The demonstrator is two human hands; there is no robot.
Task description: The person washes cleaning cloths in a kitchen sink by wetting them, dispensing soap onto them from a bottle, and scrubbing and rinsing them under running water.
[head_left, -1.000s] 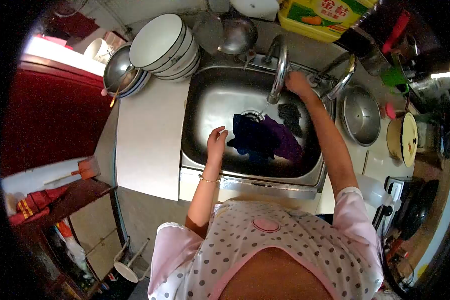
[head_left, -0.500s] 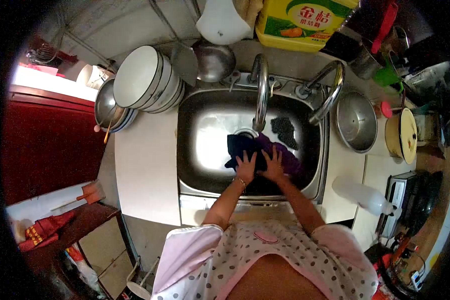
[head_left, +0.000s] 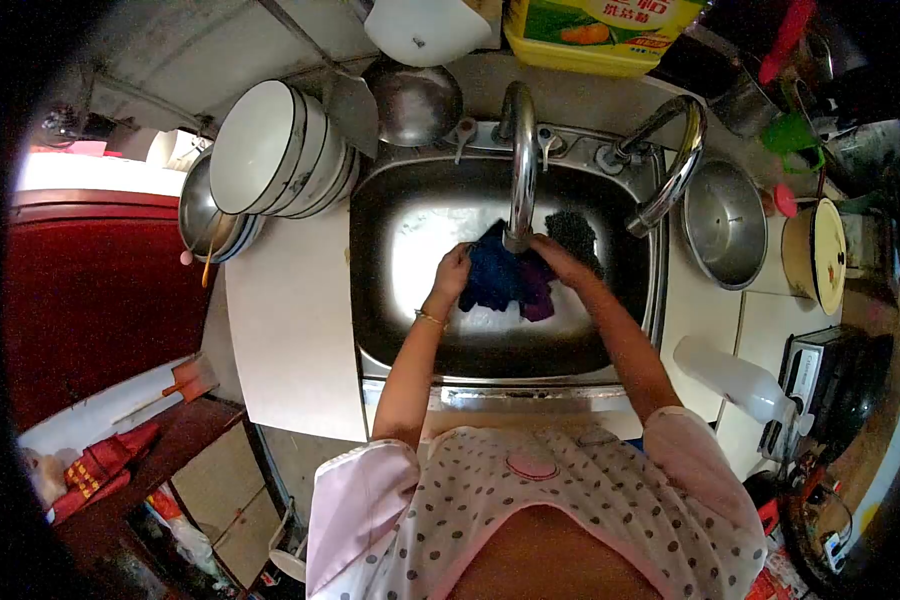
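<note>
A dark blue cloth [head_left: 492,278] hangs in the steel sink [head_left: 420,362], bunched together with a purple cloth [head_left: 538,292]. Whether they are one piece or two I cannot tell. At the blue cloth's left edge, my left hand [head_left: 454,270] is closed, pinching the fabric. My right hand [head_left: 560,260] grips the upper right of the bundle on the purple side, its fingertips partly hidden by the cloth and tap. Directly above the bundle is the mouth of the chrome tap [head_left: 521,190]. A dark mesh-like patch [head_left: 573,238] lies on the sink floor beyond my right hand.
A second curved tap [head_left: 675,180] rises at the sink's right corner. Stacked white bowls [head_left: 260,150] stand on the left counter. To the right are a metal basin [head_left: 725,225], a lidded enamel pot [head_left: 820,255] and a lying white bottle [head_left: 725,378]. A yellow detergent jug [head_left: 590,45] stands behind.
My hands went from lying spread on the cloths at the sink bottom to gripping their edges. The cloths have been lifted and moved away from me, under the tap.
</note>
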